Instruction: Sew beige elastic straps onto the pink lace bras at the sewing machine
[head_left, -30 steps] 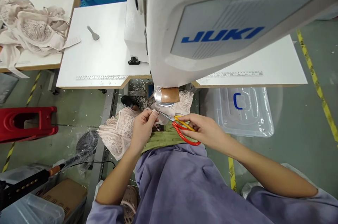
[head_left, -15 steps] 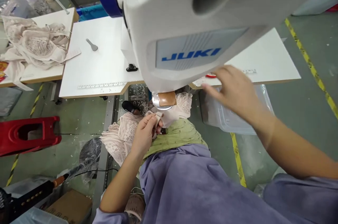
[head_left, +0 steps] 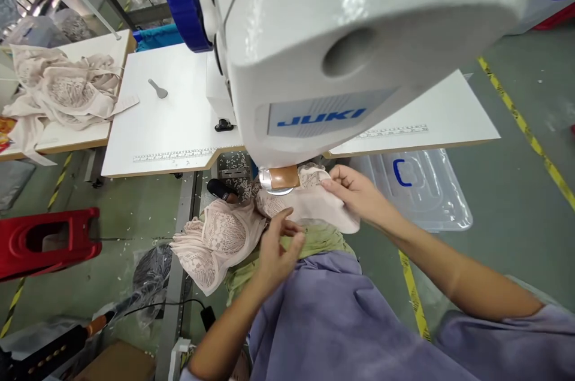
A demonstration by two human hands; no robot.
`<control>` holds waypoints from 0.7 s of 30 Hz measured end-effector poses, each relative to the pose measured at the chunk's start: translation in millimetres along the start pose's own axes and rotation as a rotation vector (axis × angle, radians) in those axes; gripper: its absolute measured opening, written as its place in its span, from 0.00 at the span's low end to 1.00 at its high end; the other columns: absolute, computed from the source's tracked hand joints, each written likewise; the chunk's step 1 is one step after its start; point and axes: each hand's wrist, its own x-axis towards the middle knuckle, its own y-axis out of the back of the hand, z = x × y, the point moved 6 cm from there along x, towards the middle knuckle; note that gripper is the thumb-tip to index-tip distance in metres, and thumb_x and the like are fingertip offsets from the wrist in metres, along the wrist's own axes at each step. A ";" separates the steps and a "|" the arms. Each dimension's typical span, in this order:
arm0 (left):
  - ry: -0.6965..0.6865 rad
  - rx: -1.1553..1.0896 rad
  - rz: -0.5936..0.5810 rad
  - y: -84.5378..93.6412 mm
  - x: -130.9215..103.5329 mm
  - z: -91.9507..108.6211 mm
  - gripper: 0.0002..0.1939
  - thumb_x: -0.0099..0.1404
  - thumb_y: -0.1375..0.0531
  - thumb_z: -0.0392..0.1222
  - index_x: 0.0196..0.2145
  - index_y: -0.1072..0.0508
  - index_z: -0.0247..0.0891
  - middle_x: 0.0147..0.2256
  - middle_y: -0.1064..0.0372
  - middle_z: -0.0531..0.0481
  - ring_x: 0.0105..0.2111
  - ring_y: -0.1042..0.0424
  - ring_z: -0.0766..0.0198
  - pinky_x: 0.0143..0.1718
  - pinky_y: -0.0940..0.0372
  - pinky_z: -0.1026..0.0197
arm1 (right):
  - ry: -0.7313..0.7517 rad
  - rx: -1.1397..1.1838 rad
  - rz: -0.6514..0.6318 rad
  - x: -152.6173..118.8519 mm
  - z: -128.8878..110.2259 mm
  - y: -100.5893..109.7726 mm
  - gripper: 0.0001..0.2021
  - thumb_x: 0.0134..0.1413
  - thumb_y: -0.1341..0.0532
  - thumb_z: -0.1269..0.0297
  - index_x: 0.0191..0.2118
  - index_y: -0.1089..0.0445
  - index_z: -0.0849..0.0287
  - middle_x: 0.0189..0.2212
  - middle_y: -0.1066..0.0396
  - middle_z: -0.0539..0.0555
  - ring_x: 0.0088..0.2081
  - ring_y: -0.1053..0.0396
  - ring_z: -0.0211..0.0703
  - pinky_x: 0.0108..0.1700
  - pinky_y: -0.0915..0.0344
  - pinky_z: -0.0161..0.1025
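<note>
Green workshop floor (head_left: 516,207) spread beneath a white sewing table (head_left: 179,105). Below the table's right front edge sat a lidded clear plastic bin (head_left: 429,201), its contents impossible to make out. Pale pink, part lace and part smooth fabric, the bra (head_left: 314,210) lay beneath the JUKI machine head (head_left: 309,81), before the notched table front. The right hand (head_left: 359,192) pinched its right side; the left hand (head_left: 279,249) was near its lower edge, thumb and fingers apart. Open floor ran from the bin to yellow-black tape (head_left: 525,123).

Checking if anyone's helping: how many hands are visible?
2: the left hand, open, near the green cloth; the right hand, gripping the pale fabric. The sewing machine could hide more.
</note>
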 end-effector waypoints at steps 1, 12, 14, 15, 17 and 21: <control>0.105 -0.235 -0.113 -18.6 -1.8 -14.3 0.42 0.66 0.42 0.65 0.69 0.47 0.43 0.45 0.25 0.40 0.41 0.24 0.56 0.48 0.32 0.50 | -0.101 0.208 -0.039 -5.4 3.9 -9.1 0.18 0.55 0.35 0.47 0.32 0.34 0.57 0.23 0.33 0.47 0.23 0.37 0.36 0.24 0.41 0.33; -0.542 -0.114 -0.028 -12.9 -27.1 50.6 0.56 0.53 0.47 0.82 0.72 0.56 0.55 0.73 0.59 0.44 0.69 0.49 0.34 0.65 0.45 0.34 | 0.012 0.462 -0.432 -37.5 -60.6 -43.9 0.14 0.64 0.40 0.51 0.39 0.29 0.58 0.31 0.28 0.52 0.28 0.32 0.37 0.31 0.34 0.36; -0.675 0.185 0.015 -3.1 -22.9 63.7 0.58 0.54 0.41 0.77 0.73 0.57 0.49 0.72 0.57 0.39 0.70 0.53 0.34 0.67 0.50 0.33 | 0.271 0.152 -0.270 -19.4 -76.0 -32.6 0.11 0.65 0.41 0.56 0.37 0.29 0.58 0.34 0.30 0.53 0.34 0.32 0.40 0.37 0.34 0.40; -0.694 0.327 0.033 -0.1 -17.8 67.1 0.58 0.57 0.40 0.74 0.73 0.58 0.46 0.71 0.55 0.37 0.70 0.52 0.34 0.67 0.50 0.33 | 0.393 -0.001 -0.152 -10.7 -82.2 -27.8 0.09 0.63 0.40 0.58 0.35 0.29 0.58 0.35 0.30 0.54 0.38 0.32 0.43 0.41 0.35 0.42; -0.647 0.606 0.054 3.3 -4.2 69.3 0.54 0.63 0.39 0.65 0.74 0.62 0.43 0.70 0.52 0.34 0.69 0.48 0.37 0.66 0.45 0.35 | 0.537 -0.201 0.050 4.6 -87.1 -23.3 0.06 0.58 0.38 0.63 0.31 0.31 0.57 0.36 0.32 0.55 0.44 0.34 0.47 0.46 0.36 0.44; -0.495 0.998 0.103 7.3 15.0 73.5 0.47 0.68 0.38 0.52 0.74 0.61 0.44 0.67 0.42 0.36 0.63 0.36 0.42 0.60 0.34 0.43 | 0.419 -0.064 0.082 31.7 -72.0 -25.3 0.03 0.57 0.39 0.65 0.37 0.32 0.56 0.36 0.33 0.53 0.40 0.34 0.45 0.42 0.34 0.42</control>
